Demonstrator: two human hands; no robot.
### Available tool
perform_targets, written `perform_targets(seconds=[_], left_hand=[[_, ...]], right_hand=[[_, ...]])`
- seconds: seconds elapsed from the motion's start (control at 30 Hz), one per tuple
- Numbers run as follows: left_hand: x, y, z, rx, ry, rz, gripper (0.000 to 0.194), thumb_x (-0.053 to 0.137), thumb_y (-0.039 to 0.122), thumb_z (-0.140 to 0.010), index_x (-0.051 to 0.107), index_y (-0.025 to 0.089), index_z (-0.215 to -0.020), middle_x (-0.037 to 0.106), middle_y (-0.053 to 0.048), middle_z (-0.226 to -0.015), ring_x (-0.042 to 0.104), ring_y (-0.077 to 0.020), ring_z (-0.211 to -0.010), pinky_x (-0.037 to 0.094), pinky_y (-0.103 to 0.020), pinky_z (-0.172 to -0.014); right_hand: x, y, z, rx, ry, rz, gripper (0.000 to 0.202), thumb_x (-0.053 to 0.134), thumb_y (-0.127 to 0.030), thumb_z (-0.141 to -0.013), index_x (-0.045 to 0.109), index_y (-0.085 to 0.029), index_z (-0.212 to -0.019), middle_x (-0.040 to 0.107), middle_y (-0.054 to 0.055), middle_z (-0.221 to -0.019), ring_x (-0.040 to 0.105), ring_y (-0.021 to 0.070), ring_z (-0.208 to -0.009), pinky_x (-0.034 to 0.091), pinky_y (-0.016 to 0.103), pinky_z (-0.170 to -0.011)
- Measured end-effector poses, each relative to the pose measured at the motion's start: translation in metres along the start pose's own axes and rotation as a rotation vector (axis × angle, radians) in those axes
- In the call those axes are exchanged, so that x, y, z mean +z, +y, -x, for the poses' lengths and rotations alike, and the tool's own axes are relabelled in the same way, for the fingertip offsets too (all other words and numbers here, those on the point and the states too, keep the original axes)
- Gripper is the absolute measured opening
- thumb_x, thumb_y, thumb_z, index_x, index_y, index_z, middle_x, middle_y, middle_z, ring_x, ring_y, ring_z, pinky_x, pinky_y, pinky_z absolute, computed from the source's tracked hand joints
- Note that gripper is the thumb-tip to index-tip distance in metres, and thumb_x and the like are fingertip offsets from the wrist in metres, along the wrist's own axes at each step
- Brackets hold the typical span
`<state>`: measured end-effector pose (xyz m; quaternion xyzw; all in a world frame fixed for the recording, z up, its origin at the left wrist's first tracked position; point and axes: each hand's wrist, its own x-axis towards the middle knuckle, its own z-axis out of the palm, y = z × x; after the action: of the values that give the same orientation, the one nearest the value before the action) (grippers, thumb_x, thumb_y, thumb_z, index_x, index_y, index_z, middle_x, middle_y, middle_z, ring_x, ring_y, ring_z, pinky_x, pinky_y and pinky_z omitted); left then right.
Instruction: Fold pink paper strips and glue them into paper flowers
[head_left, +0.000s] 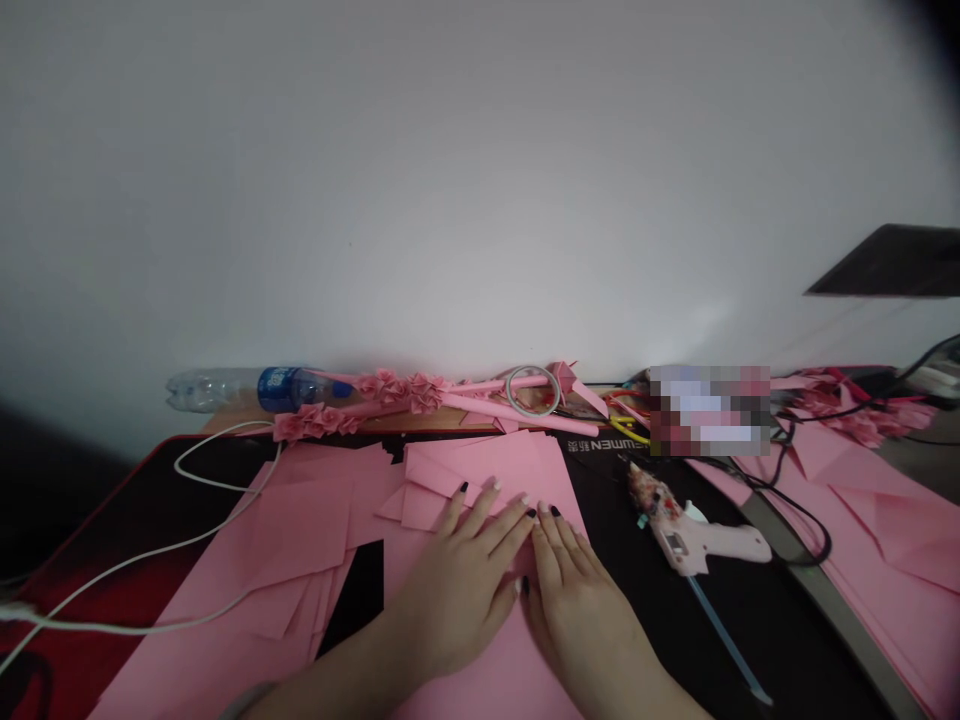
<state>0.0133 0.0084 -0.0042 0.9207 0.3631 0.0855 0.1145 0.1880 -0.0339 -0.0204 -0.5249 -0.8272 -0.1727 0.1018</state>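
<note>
Both palms face down on a pink paper sheet [487, 660] at the middle of the desk. My left hand [465, 580] lies flat with its fingers spread, the tips reaching over smaller pink paper pieces [427, 507]. Close beside it rests my right hand [577, 590], fingers stretched out and lying nearly together on the pink paper. Neither hand grips anything. Stacked pink squares [304, 525] lie to the left of my left hand. Right of my right hand is a pale glue gun [690, 530] with a glue stick [727, 640] sticking out of its back.
A plastic bottle [225, 390] lies by the wall. Folded pink paper flowers [412, 390] and a tape ring [532, 390] sit along the back edge. A white cable [142, 630] crosses the left side. More pink paper [892, 520] lies at the right.
</note>
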Motion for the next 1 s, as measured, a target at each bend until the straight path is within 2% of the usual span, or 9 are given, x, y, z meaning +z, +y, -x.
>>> perform_targets(seconds=[0.13,0.3,0.67,0.87,1.0], left_hand=[[0.0,0.0,-0.001,-0.01,0.021,0.014,0.063,0.044,0.022,-0.087,0.026,0.028,-0.147,0.025,0.005,-0.156,0.012,-0.0236,-0.145,0.014,-0.049,-0.116],[-0.001,-0.004,0.0,-0.027,0.007,0.033,0.066,0.045,0.026,-0.087,0.021,0.03,-0.148,0.023,0.007,-0.156,0.015,-0.0214,-0.144,0.013,-0.049,-0.116],[-0.004,-0.04,0.016,-0.114,0.07,-0.08,0.061,0.039,0.047,-0.094,0.025,0.024,-0.149,0.03,-0.004,-0.154,0.023,-0.0257,-0.142,0.011,-0.049,-0.115],[-0.005,-0.05,0.02,-0.198,0.066,-0.154,0.067,0.036,0.055,-0.093,0.025,0.02,-0.149,0.029,-0.006,-0.154,0.026,-0.027,-0.141,0.014,-0.048,-0.114],[-0.007,-0.054,0.022,-0.287,0.065,-0.218,0.073,0.038,0.059,-0.09,0.026,0.015,-0.148,0.028,-0.009,-0.154,0.028,-0.0306,-0.14,0.019,-0.052,-0.111]], right_hand=[[-0.001,-0.004,-0.002,0.022,0.019,0.037,0.042,0.046,-0.012,-0.078,0.062,0.002,-0.114,0.062,0.026,-0.121,0.064,0.0324,-0.107,0.058,0.04,-0.086],[-0.001,-0.001,-0.001,0.011,0.009,0.024,0.04,0.046,-0.014,-0.08,0.063,0.001,-0.113,0.062,0.026,-0.12,0.065,0.0319,-0.107,0.057,0.04,-0.087],[0.0,-0.002,0.0,0.02,-0.007,0.012,0.042,0.044,-0.011,-0.081,0.063,0.002,-0.116,0.061,0.027,-0.122,0.063,0.0323,-0.109,0.057,0.041,-0.087],[0.0,-0.002,0.001,0.032,0.0,0.018,0.042,0.044,-0.011,-0.079,0.063,0.003,-0.115,0.062,0.027,-0.121,0.063,0.0313,-0.11,0.056,0.04,-0.089],[-0.001,-0.002,0.002,0.028,-0.013,0.018,0.043,0.045,-0.011,-0.08,0.062,0.002,-0.117,0.06,0.026,-0.123,0.063,0.0311,-0.111,0.056,0.04,-0.089]])
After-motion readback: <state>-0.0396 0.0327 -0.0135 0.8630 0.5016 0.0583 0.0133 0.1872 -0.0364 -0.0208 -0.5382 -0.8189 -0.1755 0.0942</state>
